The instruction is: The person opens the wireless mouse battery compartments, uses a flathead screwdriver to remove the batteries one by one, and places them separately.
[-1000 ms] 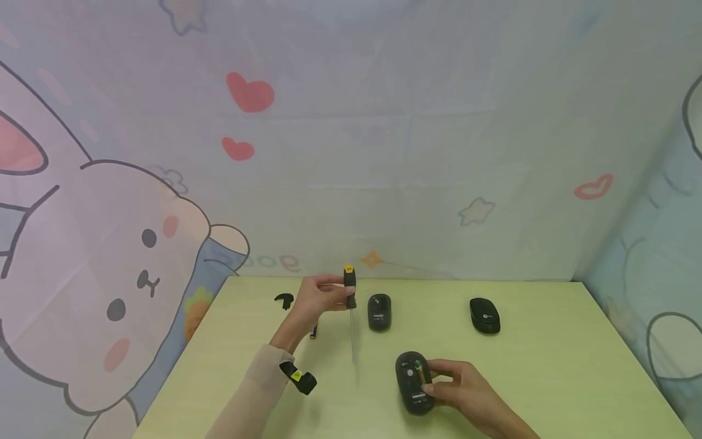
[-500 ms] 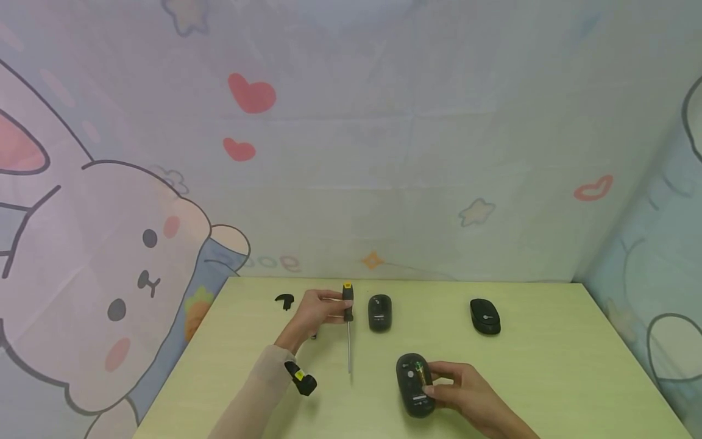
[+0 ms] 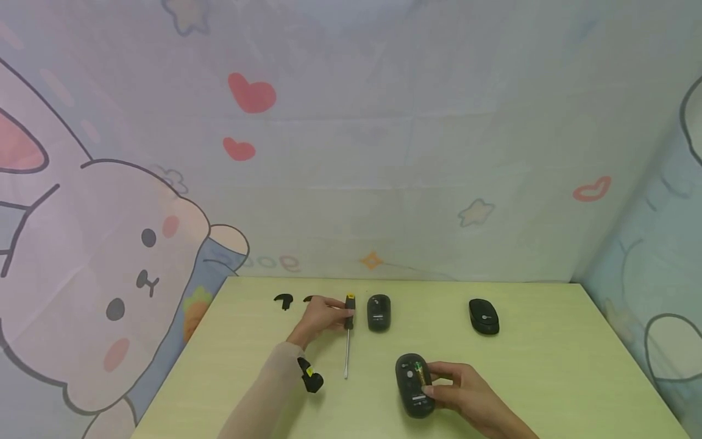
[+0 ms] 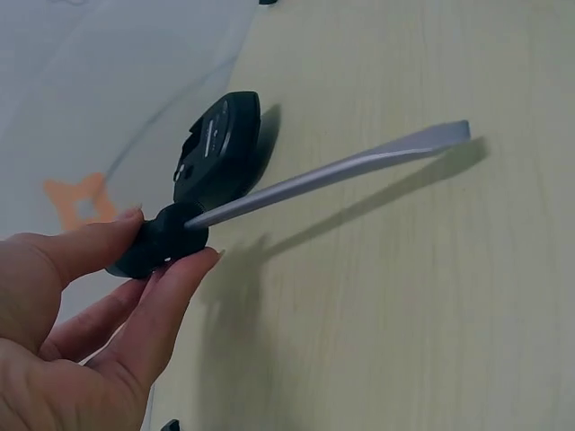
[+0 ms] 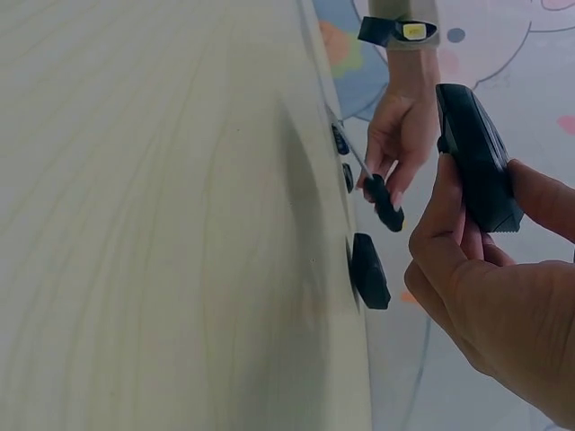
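My left hand (image 3: 336, 313) pinches the black, yellow-capped handle of a flat screwdriver (image 3: 348, 332) at the back of the yellow-green table (image 3: 548, 378). In the left wrist view the fingers (image 4: 166, 296) hold the handle (image 4: 162, 242), and the grey blade (image 4: 359, 162) slants low over the table with its tip close to the surface. My right hand (image 3: 436, 381) grips an upturned black mouse (image 3: 412, 385) with its battery bay open and a battery (image 3: 420, 371) showing. From the right wrist, that mouse (image 5: 476, 162) is seen edge-on in the fingers (image 5: 449, 224).
A second black mouse (image 3: 379, 312) lies just right of the screwdriver handle, and a third (image 3: 484, 316) sits at the back right. Two small black curved pieces (image 3: 283, 300) (image 3: 309, 299) lie at the back left. Printed fabric walls enclose the table.
My left hand has lowered the screwdriver from upright towards the table, so it now slants near the surface. A second small black piece shows behind the hand. The right hand has not moved.
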`<action>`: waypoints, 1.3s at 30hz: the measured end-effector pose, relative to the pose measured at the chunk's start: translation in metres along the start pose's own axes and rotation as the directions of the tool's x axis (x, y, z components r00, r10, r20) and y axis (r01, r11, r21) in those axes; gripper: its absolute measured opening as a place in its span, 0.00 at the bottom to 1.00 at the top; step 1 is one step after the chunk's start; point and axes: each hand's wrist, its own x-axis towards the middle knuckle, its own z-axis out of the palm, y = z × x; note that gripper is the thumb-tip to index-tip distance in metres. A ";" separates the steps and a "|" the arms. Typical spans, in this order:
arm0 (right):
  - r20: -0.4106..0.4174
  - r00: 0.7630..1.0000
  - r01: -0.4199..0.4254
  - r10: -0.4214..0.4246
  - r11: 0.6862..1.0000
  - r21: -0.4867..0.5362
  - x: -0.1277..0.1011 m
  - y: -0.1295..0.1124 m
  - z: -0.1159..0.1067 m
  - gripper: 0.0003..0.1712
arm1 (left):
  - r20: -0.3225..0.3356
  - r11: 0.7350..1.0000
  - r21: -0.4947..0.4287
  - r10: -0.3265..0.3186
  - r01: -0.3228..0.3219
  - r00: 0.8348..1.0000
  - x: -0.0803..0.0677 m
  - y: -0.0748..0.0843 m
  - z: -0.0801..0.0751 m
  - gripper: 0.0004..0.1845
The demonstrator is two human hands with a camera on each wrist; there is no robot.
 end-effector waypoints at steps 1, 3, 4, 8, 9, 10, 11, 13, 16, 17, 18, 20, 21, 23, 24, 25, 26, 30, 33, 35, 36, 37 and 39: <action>-0.002 1.000 -0.004 0.004 1.000 0.001 0.000 0.000 0.000 0.34 | -0.002 1.000 0.025 0.002 -0.002 1.000 0.001 0.000 0.001 0.23; -0.007 1.000 -0.011 0.011 1.000 0.001 -0.001 0.000 0.000 0.35 | -0.008 0.999 0.053 0.000 0.001 1.000 0.001 0.000 0.003 0.23; -0.009 1.000 -0.012 0.012 1.000 0.000 -0.001 -0.001 0.000 0.35 | -0.012 0.998 0.060 -0.004 0.004 1.000 0.002 0.000 0.003 0.23; -0.014 1.000 -0.007 0.008 1.000 0.001 -0.002 -0.002 -0.001 0.35 | -0.031 0.996 0.086 -0.010 0.013 0.999 0.003 0.001 0.004 0.23; -0.015 1.000 -0.004 0.004 1.000 0.001 -0.002 -0.002 -0.002 0.35 | -0.034 0.996 0.091 -0.010 0.013 0.999 0.004 0.001 0.004 0.23; -0.014 1.000 -0.004 0.004 1.000 0.004 -0.002 -0.002 -0.002 0.35 | -0.037 0.995 0.098 -0.010 0.014 0.999 0.004 0.001 0.003 0.23; -0.015 1.000 -0.005 0.005 1.000 0.005 -0.001 -0.002 -0.002 0.36 | -0.039 0.994 0.108 -0.009 0.013 0.999 0.004 0.001 0.002 0.23; -0.017 1.000 -0.010 0.010 1.000 0.013 -0.002 -0.002 -0.002 0.36 | -0.041 0.991 0.136 -0.003 0.008 0.999 0.004 0.000 0.002 0.22; -0.025 0.999 -0.022 0.022 1.000 0.016 -0.002 -0.003 -0.001 0.36 | -0.045 0.982 0.191 0.019 -0.010 0.999 0.006 -0.001 0.001 0.19; -0.026 0.999 -0.024 0.024 1.000 0.016 -0.002 -0.003 -0.001 0.36 | -0.048 0.977 0.213 0.030 -0.020 0.998 0.007 -0.002 0.002 0.18; -0.027 0.999 -0.026 0.026 1.000 0.018 -0.002 -0.003 -0.001 0.36 | -0.054 0.970 0.240 0.043 -0.029 0.998 0.007 -0.002 0.002 0.17; -0.026 0.999 -0.029 0.029 0.999 0.018 -0.002 -0.003 -0.001 0.36 | -0.067 0.957 0.288 0.065 -0.043 0.996 0.008 -0.002 0.003 0.14; -0.025 0.999 -0.029 0.030 0.999 0.019 -0.001 -0.004 -0.001 0.36 | -0.074 0.950 0.309 0.075 -0.048 0.994 0.007 -0.002 0.003 0.13; -0.025 0.999 -0.032 0.033 0.999 0.022 -0.001 -0.004 -0.002 0.36 | -0.092 0.937 0.345 0.087 -0.050 0.992 0.006 -0.001 0.004 0.13; -0.026 0.999 -0.033 0.034 0.999 0.024 0.000 -0.004 -0.002 0.36 | -0.101 0.931 0.361 0.091 -0.048 0.991 0.006 0.000 0.005 0.12; -0.027 0.999 -0.034 0.034 0.999 0.024 0.000 -0.003 -0.002 0.37 | -0.108 0.926 0.374 0.094 -0.047 0.990 0.005 0.001 0.005 0.12; -0.027 0.999 -0.033 0.034 0.999 0.022 0.000 -0.003 -0.002 0.36 | -0.115 0.920 0.388 0.098 -0.047 0.988 0.005 0.001 0.006 0.12; -0.023 0.999 -0.028 0.029 0.999 0.024 0.000 -0.002 -0.002 0.36 | -0.143 0.901 0.432 0.105 -0.033 0.984 0.007 0.001 0.006 0.12; -0.016 1.000 -0.018 0.018 1.000 0.020 0.000 -0.002 -0.003 0.35 | -0.161 0.888 0.459 0.102 -0.017 0.982 0.009 0.000 0.007 0.11; -0.012 1.000 -0.009 0.009 1.000 0.016 0.000 -0.001 -0.004 0.34 | -0.168 0.875 0.484 0.103 -0.009 0.980 0.010 -0.001 0.008 0.10; -0.011 1.000 -0.005 0.006 1.000 0.013 0.000 -0.001 -0.004 0.34 | -0.170 0.867 0.497 0.104 -0.006 0.980 0.010 -0.001 0.008 0.10; -0.010 1.000 -0.004 0.004 1.000 0.011 0.000 -0.001 -0.004 0.34 | -0.169 0.860 0.511 0.107 -0.006 0.980 0.010 -0.001 0.009 0.10; -0.011 1.000 -0.004 0.004 1.000 0.011 0.000 0.000 -0.004 0.34 | -0.172 0.850 0.527 0.108 -0.001 0.979 0.009 0.000 0.010 0.10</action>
